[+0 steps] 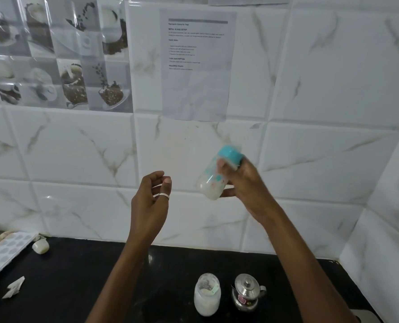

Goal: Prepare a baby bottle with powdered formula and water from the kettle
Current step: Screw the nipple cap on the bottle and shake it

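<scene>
We hold the capped baby bottle (213, 177) tilted and blurred in our right hand (242, 183), well above the bench (100, 276); left hand (150, 197) loosely curled, empty. Milky contents: likely the shaking step. Next, keep the cap tight. Formula jar (207, 294) and kettle (246, 292) stand below.

Counts on and above the black counter

2 hands (150, 201), 1 baby bottle (213, 180), 1 powder jar (207, 294), 1 steel kettle (246, 296), 1 dotted tray (4, 255), 1 printed sheet (197, 64), 1 small white cap (40, 246), 1 paper scrap (14, 287).
</scene>
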